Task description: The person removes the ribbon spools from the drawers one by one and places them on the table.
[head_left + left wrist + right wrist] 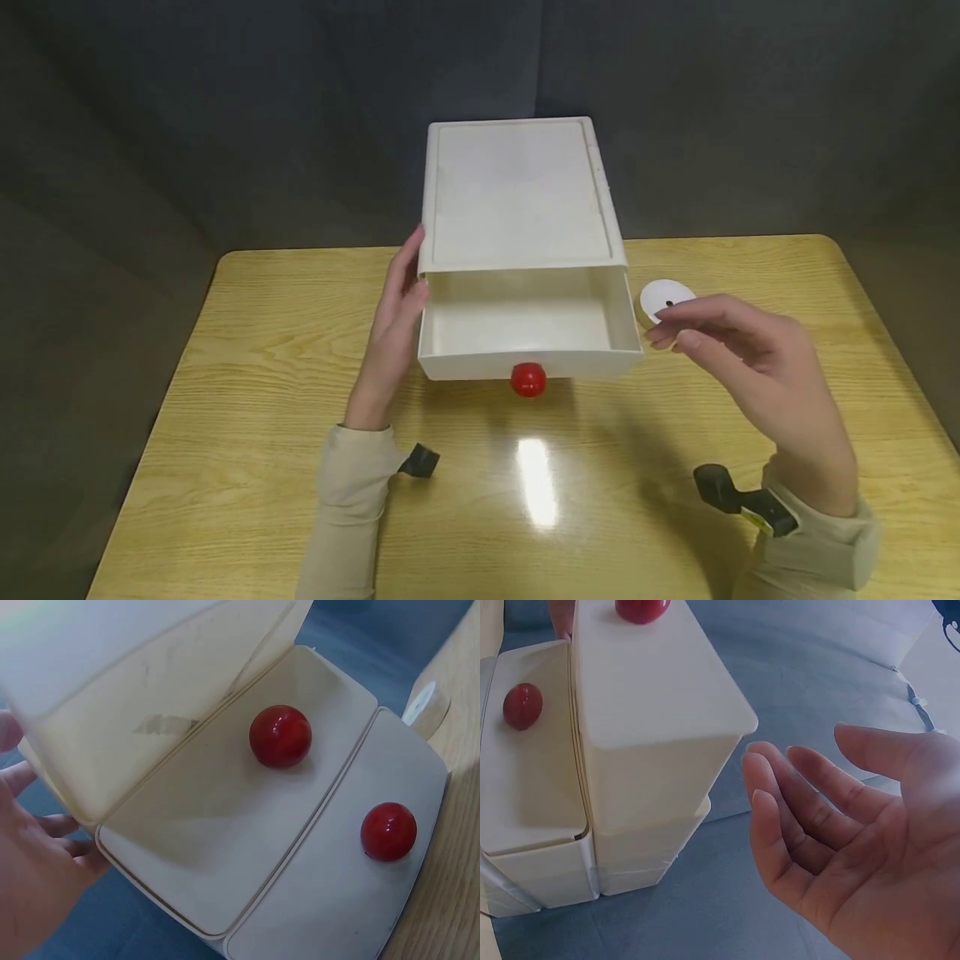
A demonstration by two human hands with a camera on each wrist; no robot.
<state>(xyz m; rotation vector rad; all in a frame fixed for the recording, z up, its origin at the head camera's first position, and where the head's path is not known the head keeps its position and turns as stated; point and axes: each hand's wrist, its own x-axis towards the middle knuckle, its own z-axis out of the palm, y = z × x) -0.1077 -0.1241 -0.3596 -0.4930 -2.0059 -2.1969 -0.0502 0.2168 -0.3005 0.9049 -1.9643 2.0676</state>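
A cream plastic drawer unit [517,196] stands at the back middle of the table. Its top drawer [517,321] is pulled out, and I see a bare floor inside it. On that drawer's front sits a red round knob [528,380]. My left hand [393,329] rests against the unit's left side near the front edge, fingers extended along it. To the right of the drawer hangs my right hand [757,358], fingers loosely bent, holding nothing. In the right wrist view its fingertips [759,796] are apart from the drawer corner.
A round white-topped thing [663,298] lies on the wooden table [247,400] right of the unit, partly behind my right fingers. The lower drawers, shut, carry a middle red knob [280,736] and a bottom red knob [388,832]. A dark curtain [300,108] hangs behind.
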